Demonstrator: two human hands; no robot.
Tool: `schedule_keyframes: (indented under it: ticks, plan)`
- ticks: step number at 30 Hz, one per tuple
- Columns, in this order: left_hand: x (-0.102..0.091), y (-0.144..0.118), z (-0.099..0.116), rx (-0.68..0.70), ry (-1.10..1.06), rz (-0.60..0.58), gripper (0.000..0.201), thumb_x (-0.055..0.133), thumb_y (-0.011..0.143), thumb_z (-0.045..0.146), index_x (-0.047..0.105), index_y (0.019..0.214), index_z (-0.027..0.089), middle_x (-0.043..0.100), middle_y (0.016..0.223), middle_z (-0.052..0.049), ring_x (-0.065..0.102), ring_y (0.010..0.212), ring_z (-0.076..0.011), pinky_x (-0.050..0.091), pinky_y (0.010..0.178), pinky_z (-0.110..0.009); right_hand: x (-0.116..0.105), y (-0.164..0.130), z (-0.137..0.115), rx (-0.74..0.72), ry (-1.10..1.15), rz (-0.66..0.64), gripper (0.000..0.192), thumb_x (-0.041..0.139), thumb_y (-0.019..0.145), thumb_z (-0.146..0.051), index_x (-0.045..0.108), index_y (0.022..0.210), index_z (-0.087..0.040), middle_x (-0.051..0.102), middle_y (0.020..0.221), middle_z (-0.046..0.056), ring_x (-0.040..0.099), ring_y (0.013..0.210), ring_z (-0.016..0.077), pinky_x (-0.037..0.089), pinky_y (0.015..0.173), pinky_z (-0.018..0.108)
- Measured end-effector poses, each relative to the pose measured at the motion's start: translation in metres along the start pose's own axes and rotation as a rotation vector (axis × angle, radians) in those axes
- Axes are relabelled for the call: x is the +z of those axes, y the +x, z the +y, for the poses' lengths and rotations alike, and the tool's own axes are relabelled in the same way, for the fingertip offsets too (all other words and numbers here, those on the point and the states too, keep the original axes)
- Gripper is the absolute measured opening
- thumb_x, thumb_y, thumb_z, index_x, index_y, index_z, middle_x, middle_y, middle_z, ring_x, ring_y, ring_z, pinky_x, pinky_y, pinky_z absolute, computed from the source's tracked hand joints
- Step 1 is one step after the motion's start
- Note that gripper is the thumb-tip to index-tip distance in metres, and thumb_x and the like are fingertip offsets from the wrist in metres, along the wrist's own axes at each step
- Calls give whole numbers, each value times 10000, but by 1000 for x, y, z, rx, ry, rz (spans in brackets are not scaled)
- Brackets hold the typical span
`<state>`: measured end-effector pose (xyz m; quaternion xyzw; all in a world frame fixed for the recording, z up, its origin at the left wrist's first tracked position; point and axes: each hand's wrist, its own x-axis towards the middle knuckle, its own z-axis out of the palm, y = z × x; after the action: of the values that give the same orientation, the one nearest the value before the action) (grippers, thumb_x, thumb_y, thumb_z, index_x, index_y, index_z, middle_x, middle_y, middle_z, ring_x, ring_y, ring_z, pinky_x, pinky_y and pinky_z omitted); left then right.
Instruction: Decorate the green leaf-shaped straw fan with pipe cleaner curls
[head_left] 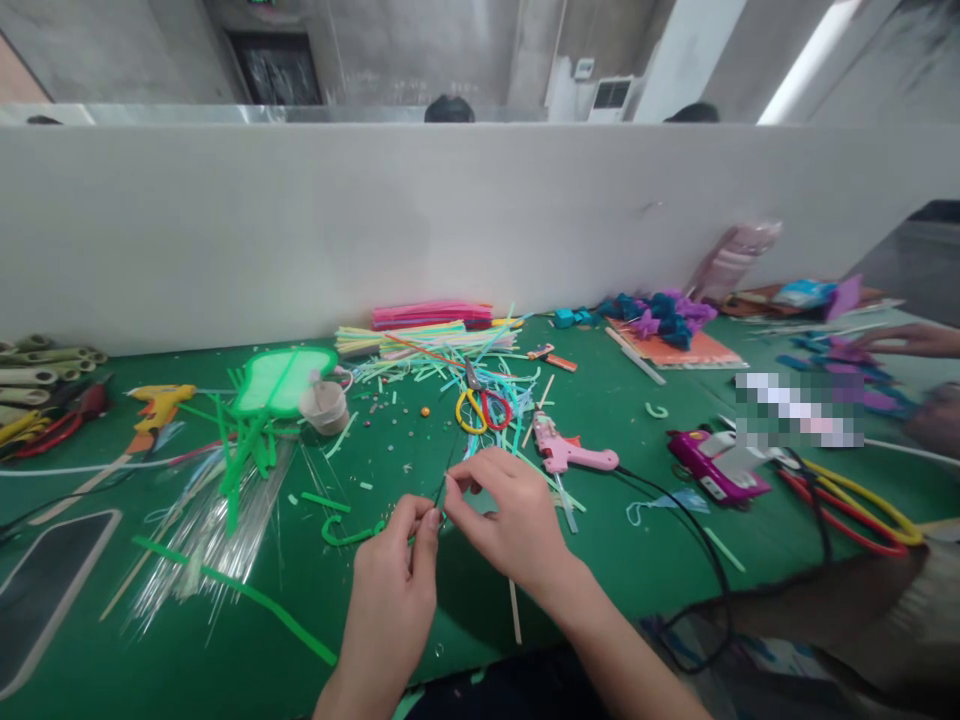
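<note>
My left hand (394, 570) is closed in a pinch, thumb against forefinger, on a thin dark strand (439, 492). Just right of it and slightly higher, my right hand (510, 510) pinches the same strand near its upper part; whether it is wire or thread cannot be made out. A curled green pipe cleaner (337, 538) lies beside my left fingers, partly hidden behind them. Beyond my right hand are scissors (484, 408) with yellow and red handles, lying on a pile of pastel pipe cleaners (420, 345). A pink glue gun (574, 455) rests to the right.
On the left are a green fuzzy shape (281, 382), a small cup (325, 408), a yellow glue gun (159, 408), clear strips (217, 540) and a phone (56, 590). Rightward lie a magenta tool (716, 465), large scissors (855, 510) and another person's hand (911, 340). A white partition (300, 220) stands behind.
</note>
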<state>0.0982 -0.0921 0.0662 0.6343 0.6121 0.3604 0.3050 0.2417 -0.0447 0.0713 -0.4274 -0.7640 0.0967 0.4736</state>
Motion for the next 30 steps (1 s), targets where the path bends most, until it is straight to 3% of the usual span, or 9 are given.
schedule_keyframes:
  ticks: [18, 21, 24, 27, 30]
  plan:
    - [3, 5, 4, -9, -5, -60, 281, 375, 970, 418, 487, 794, 230, 407, 558, 63, 393, 485, -126, 256, 490, -227, 9, -6, 11, -146, -202, 89, 185, 580, 868, -153, 582, 686, -180, 613, 617, 6, 525, 621, 149, 391, 624, 287]
    - [1, 0, -6, -37, -32, -69, 275, 393, 964, 415, 493, 788, 228, 390, 544, 64, 382, 478, -122, 241, 475, -225, -4, -1, 22, -148, -261, 152, 194, 580, 864, -146, 582, 673, -183, 616, 614, 6, 534, 615, 149, 395, 620, 280]
    - [-7, -4, -18, -117, -131, -40, 292, 436, 944, 452, 491, 772, 222, 345, 514, 80, 351, 445, -105, 229, 441, -208, -29, 8, 38, -49, -367, 343, 177, 601, 850, -145, 588, 678, -186, 616, 625, 2, 533, 596, 137, 399, 620, 265]
    - [-17, -3, -20, -186, -326, 25, 303, 436, 937, 500, 499, 847, 218, 380, 525, 98, 309, 350, -66, 203, 362, -183, -44, 9, 39, -39, -293, 163, 100, 584, 870, -176, 605, 773, -193, 638, 691, -6, 567, 633, 131, 412, 646, 248]
    - [-22, 1, -10, -184, -441, -12, 300, 433, 942, 510, 489, 904, 218, 448, 538, 105, 313, 268, -35, 188, 307, -161, -35, 2, 24, 51, -145, -73, 132, 463, 914, -177, 541, 809, -189, 596, 696, -7, 535, 584, 120, 386, 574, 237]
